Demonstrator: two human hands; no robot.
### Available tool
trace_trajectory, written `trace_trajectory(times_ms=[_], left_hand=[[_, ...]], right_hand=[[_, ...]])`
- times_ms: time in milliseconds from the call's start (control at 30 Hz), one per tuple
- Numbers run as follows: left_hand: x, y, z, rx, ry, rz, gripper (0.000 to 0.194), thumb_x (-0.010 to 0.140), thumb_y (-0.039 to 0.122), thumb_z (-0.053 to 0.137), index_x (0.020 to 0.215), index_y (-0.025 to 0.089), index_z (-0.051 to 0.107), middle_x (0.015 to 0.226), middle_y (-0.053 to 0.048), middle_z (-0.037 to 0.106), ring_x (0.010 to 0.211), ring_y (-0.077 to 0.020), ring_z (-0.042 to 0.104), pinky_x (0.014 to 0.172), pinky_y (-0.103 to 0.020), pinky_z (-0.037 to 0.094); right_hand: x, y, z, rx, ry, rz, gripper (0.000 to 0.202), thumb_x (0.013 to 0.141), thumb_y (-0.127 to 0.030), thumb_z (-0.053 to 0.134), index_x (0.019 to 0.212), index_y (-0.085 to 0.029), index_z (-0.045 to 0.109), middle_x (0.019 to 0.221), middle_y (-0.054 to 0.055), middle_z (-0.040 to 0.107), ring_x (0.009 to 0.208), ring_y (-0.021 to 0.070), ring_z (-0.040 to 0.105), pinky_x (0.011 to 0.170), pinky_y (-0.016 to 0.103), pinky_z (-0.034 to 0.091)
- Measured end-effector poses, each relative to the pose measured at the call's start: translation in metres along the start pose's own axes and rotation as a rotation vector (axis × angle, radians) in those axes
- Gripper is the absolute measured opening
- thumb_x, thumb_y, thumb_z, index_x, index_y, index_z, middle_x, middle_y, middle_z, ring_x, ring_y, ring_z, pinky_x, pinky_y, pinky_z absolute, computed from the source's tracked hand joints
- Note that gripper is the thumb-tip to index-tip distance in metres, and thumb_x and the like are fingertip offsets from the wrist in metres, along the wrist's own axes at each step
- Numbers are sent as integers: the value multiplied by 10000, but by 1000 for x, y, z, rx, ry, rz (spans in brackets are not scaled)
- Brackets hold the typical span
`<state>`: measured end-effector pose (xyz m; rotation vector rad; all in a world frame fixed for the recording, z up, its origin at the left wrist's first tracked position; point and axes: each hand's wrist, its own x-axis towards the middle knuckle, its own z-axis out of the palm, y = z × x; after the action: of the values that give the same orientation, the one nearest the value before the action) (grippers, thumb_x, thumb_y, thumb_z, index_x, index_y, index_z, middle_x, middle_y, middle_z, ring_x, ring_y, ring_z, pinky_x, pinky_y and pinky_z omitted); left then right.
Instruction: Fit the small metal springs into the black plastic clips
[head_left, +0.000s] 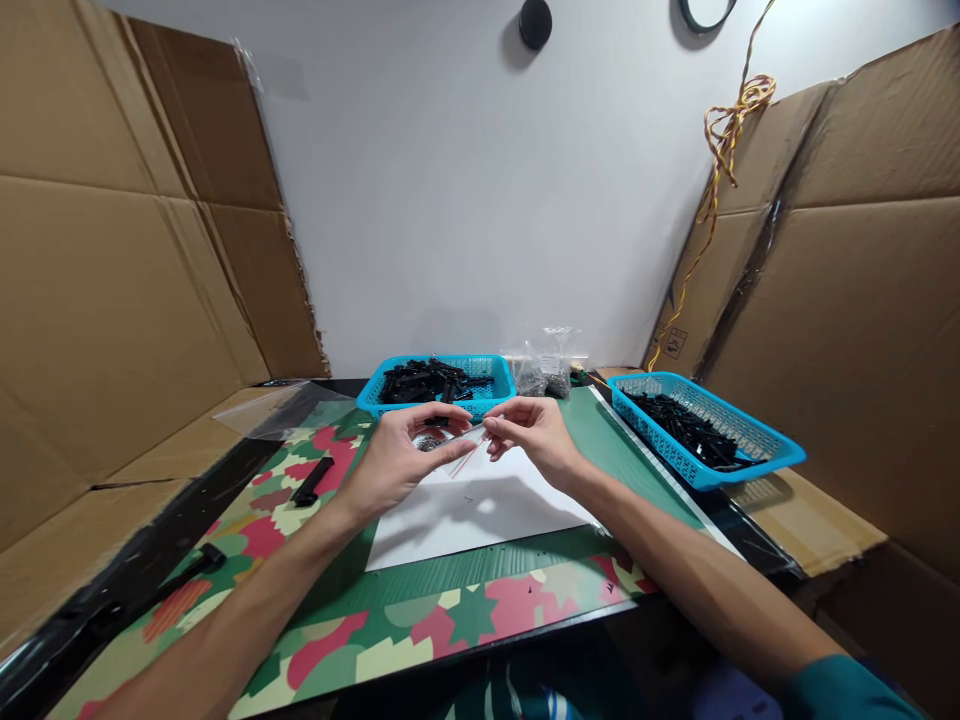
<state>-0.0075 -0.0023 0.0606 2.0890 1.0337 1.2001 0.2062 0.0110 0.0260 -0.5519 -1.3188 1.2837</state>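
Observation:
In front of me, both hands meet above a white sheet (480, 520). Between them is a small clear plastic bag (466, 460) with thin red lines along it. My right hand (536, 437) pinches the bag's edge between thumb and fingertips. On its other side, my left hand (405, 455) is curved, its thumb against the bag and its fingers arched above. Small metal parts (429, 441) show inside the curve of the left hand; their holder is mostly hidden. A tiny piece (469, 499) lies on the sheet below the hands.
A blue basket (361, 402) of black plastic parts stands behind the hands, another blue basket (780, 458) at right. Bags of metal parts (553, 378) lie at the back. Black parts (313, 482) and a clear plastic sheet (281, 408) lie left. Cardboard walls (862, 300) flank the table.

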Motion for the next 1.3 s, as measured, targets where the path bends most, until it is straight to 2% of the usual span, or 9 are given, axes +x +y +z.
trace_trajectory(times_ms=[233, 333, 533, 667, 867, 1067, 1300], left_hand=[[-2, -2, 4, -89, -3, -30, 386, 764, 435, 910, 1017, 166, 796, 1018, -95, 803, 927, -233, 746, 860, -359, 639], [-2, 4, 3, -162, -18, -90, 379, 768, 426, 910, 1012, 160, 797, 995, -94, 803, 887, -227, 756, 798, -341, 644], [-4, 16, 1, -296, -65, -181, 373, 786, 438, 898, 971, 137, 781, 788, -80, 784, 723, -226, 767, 683, -338, 642], [-3, 12, -1, -393, -113, -243, 406, 804, 460, 885, 1041, 149, 775, 865, -118, 822, 721, -248, 794, 641, -335, 645], [-2, 10, 0, -437, -159, -277, 422, 799, 457, 894, 1056, 148, 765, 853, -113, 822, 754, -271, 812, 651, -342, 663], [-2, 7, 0, -431, -166, -269, 409, 815, 456, 886, 1050, 147, 759, 824, -99, 817, 771, -269, 816, 658, -341, 673], [-1, 5, 1, -436, -177, -302, 430, 826, 450, 886, 1095, 142, 753, 875, -125, 832, 782, -257, 817, 672, -322, 674]], right_hand=[[-3, -2, 2, 18, -30, 16, 405, 710, -493, 949, 849, -155, 773, 705, 47, 777, 589, 170, 727, 603, 326, 641], [-2, -3, 2, 25, -26, -3, 391, 710, -482, 952, 824, -157, 766, 701, 43, 773, 581, 165, 717, 586, 313, 632], [-2, -5, 2, -20, 9, -60, 358, 709, -467, 954, 793, -169, 775, 649, 11, 725, 514, 132, 633, 499, 279, 552], [-2, -6, 1, -55, 21, -89, 341, 697, -456, 959, 751, -170, 782, 603, -9, 675, 488, 112, 577, 460, 261, 513], [0, -4, -2, -68, 2, -51, 337, 673, -453, 967, 749, -171, 799, 680, 29, 735, 603, 147, 669, 529, 274, 586], [-3, -5, -3, -115, -104, 16, 351, 709, -440, 950, 917, -177, 847, 796, 46, 780, 677, 151, 702, 596, 269, 603], [-3, -3, -4, -100, -124, -35, 313, 724, -416, 949, 860, -159, 833, 671, 19, 732, 558, 132, 656, 570, 283, 584]])
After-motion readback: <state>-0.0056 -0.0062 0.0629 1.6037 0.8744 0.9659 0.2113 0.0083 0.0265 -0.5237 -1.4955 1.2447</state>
